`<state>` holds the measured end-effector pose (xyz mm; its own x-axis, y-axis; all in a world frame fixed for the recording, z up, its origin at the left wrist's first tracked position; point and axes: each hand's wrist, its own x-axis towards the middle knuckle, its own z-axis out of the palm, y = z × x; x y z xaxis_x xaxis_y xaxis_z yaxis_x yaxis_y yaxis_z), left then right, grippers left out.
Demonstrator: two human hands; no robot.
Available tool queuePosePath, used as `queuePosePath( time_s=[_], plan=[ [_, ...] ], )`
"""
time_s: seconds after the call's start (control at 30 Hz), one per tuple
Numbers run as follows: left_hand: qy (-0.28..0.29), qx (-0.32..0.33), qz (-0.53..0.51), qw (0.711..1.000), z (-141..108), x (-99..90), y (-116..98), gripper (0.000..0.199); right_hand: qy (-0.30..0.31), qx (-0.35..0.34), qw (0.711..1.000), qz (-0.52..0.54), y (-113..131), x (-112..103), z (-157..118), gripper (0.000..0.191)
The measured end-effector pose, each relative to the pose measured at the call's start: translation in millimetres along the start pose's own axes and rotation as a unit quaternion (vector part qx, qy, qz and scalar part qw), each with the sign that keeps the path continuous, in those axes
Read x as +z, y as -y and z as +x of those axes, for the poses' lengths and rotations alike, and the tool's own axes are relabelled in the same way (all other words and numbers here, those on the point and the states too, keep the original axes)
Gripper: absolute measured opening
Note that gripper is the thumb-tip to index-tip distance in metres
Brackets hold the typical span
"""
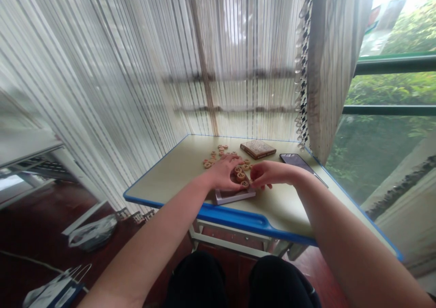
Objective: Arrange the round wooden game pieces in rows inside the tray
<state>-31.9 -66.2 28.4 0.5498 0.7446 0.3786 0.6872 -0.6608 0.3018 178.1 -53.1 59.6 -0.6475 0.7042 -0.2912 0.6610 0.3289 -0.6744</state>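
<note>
Round wooden Chinese chess pieces (240, 176) lie in a row in a shallow box (235, 198) near the front of the table. My left hand (225, 169) rests over the box, its thumb and fingers spread apart around that row. The thumb reaches the nearest piece, and the palm hides the box's left part. At the box's right side is my right hand (265, 173), its fingers curled together on a chess piece that is mostly hidden. More loose pieces (207, 164) are scattered on the table beyond and to the left of my left hand.
A brown patterned square box (258, 148) lies at the back of the cream table (163, 176), which has a blue rim. A phone (294, 160) lies on the right. String curtains (238, 72) hang behind, and a window is at the right. Plastic bags (95, 231) lie on the floor.
</note>
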Motion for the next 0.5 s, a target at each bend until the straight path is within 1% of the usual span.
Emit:
queuePosePath(
  time_s=[0.13, 0.27, 0.5],
  plan=[
    [0.000, -0.013, -0.004, 1.000, -0.9, 0.5, 0.2, 0.077, -0.046, -0.026, 0.997, -0.054, 3.9, 0.7, -0.3, 0.024],
    [-0.003, 0.004, -0.017, 1.000, -0.9, 1.7, 2.7, 0.078, -0.093, -0.074, 0.986, -0.116, 4.5, 2.4, 1.4, 0.023],
    [0.001, -0.007, -0.012, 1.000, 0.4, 3.6, 4.0, 0.079, -0.092, -0.089, 0.981, -0.144, 1.8, 5.1, 5.6, 0.027]
  ],
)
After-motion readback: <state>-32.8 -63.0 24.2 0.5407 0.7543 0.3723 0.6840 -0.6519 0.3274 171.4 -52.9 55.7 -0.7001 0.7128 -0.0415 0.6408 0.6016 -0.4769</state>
